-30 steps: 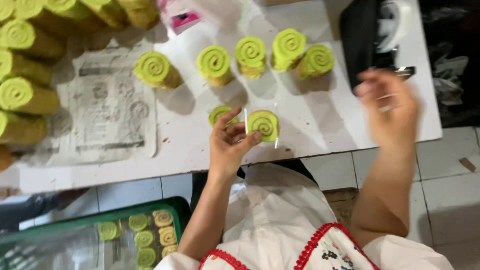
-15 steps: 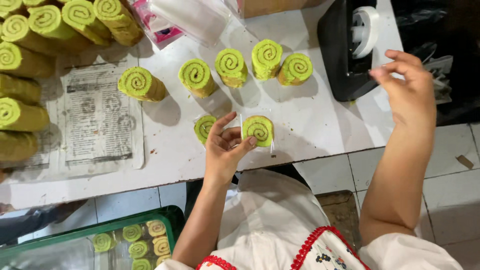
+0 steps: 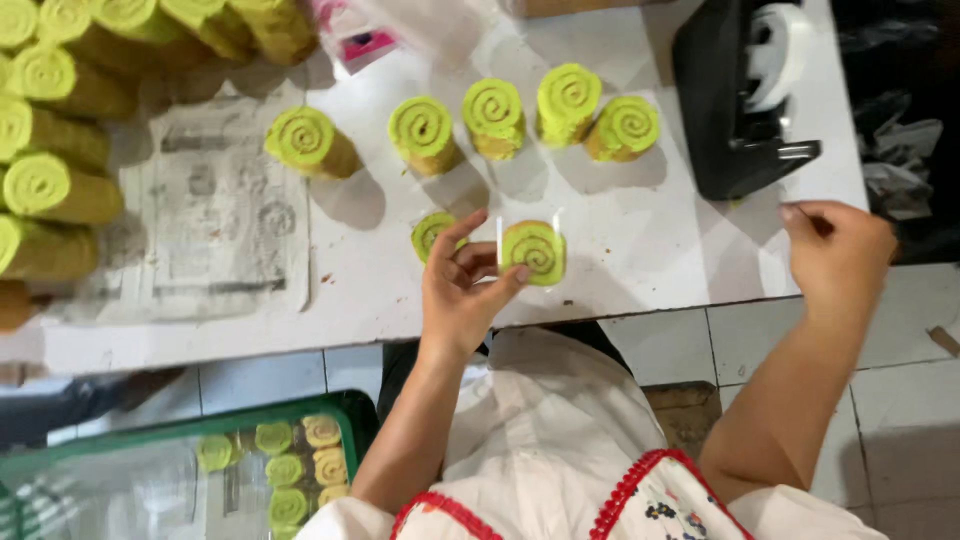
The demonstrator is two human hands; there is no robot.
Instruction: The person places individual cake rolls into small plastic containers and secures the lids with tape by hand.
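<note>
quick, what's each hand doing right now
Left hand: closed on a wrapped green roll slice at the table edge.
Right hand: fingers pinched beside the black tape dispenser; whether it holds tape cannot be told.

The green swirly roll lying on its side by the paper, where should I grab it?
Hold the lying roll around its brown curved sides, coming down from above. Its green spiral face points toward the camera and looks soft, and there's open table on both sides, so fingers probably fit there without squashing the swirl.

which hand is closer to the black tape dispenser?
Right. The right hand hovers just below the black tape dispenser, near its front cutter end, fingers pinched. The left hand is further off to its left, holding a wrapped green roll slice at the table edge.
</note>
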